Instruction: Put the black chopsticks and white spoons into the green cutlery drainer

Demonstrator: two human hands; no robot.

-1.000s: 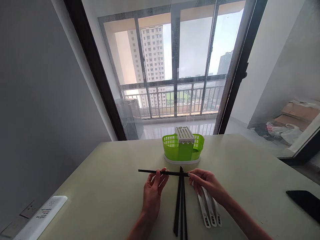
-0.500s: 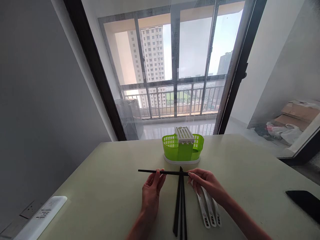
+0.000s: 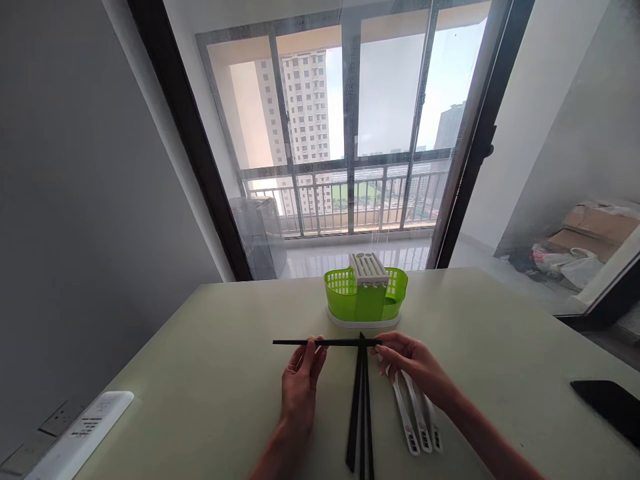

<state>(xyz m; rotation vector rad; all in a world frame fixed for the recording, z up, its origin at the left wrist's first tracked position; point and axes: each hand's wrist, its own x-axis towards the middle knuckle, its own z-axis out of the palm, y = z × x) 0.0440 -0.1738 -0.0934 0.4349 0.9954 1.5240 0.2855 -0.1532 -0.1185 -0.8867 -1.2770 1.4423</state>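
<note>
A black chopstick (image 3: pixel 343 343) is held level above the table between both hands. My left hand (image 3: pixel 300 383) pinches it left of its middle, and its thin end sticks out to the left. Fingers of my right hand (image 3: pixel 413 360) are closed on its right end. Beneath it, several more black chopsticks (image 3: pixel 363 413) lie in a narrow bundle pointing away from me. White spoons (image 3: pixel 417 417) with marked handle ends lie to the right of the bundle, their far ends hidden under my right hand.
A green cutlery basket (image 3: pixel 367 303) with a white slotted top stands beyond the hands on the pale table (image 3: pixel 225 367). On the left lies a white power strip (image 3: pixel 83 437). At the right edge rests a black flat object (image 3: pixel 607 407). Glass doors rise behind the table.
The chopstick has shifted slightly left and been turned more level. My left hand has moved a little left with it; my right hand has risen slightly.
</note>
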